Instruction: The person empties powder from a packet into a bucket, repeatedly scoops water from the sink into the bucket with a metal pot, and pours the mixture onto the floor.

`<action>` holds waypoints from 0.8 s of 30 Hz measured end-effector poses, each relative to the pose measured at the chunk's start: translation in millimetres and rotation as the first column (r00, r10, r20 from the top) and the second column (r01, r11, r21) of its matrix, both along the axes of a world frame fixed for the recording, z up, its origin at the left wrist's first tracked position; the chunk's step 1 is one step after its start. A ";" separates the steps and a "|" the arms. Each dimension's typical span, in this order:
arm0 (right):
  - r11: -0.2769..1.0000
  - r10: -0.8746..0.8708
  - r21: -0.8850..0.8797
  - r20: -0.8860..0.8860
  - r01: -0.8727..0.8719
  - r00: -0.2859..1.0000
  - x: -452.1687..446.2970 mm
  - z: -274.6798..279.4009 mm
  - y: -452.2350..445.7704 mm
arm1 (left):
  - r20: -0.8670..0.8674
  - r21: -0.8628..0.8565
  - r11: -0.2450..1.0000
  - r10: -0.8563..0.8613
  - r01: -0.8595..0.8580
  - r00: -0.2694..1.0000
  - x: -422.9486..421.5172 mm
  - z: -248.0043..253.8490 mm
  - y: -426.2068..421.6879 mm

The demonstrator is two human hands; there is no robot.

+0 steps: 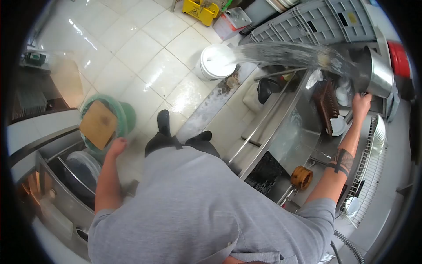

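Observation:
At the upper right my right hand (pixel 361 104) grips the handle of a metal pot (pixel 380 72), which is tilted on its side. A broad stream of water (pixel 294 56) arcs from the pot's mouth leftward to a white bucket (pixel 217 62) on the tiled floor. My left hand (pixel 118 145) is closed at the left, near a green bin (pixel 127 116) with a piece of cardboard (pixel 99 124) in its top. Whether that hand holds anything is hidden.
A steel sink (pixel 288 145) runs along my right, with a brown rack (pixel 325 108) and dishes beyond. A wire rack (pixel 367 180) of plates lines the wall. Grey crates (pixel 316 24) and a yellow mop bucket (pixel 201 12) stand ahead. The floor (pixel 154 57) looks wet.

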State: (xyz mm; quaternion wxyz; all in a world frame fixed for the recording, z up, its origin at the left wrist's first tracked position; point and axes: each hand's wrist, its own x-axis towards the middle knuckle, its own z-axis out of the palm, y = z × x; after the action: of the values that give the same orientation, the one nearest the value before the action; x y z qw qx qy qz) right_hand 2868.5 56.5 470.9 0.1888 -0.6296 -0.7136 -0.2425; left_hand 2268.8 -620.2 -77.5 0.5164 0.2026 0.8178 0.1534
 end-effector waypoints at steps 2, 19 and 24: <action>0.987 -0.069 0.147 0.026 0.064 0.997 -5.9 -5.7 -17.9 | 0.016 -0.029 0.995 -0.091 0.092 0.996 1.8 32.9 28.9; 0.201 -0.895 -0.979 -0.199 -0.038 0.399 273.9 -501.5 -175.5 | -0.138 -0.175 0.942 -0.312 0.287 0.940 54.4 141.6 28.4; 0.674 -0.739 -0.446 -0.431 -0.589 -0.518 265.7 -561.7 -160.8 | -0.128 -0.219 0.910 -0.385 0.352 0.914 73.8 174.6 62.4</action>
State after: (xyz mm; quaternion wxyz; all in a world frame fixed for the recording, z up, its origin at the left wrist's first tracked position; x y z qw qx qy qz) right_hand 3134.3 -104.2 -90.8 0.4009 -0.5612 -0.0704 0.7206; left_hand 2342.7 -557.8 97.2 0.4821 0.3154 0.8162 -0.0439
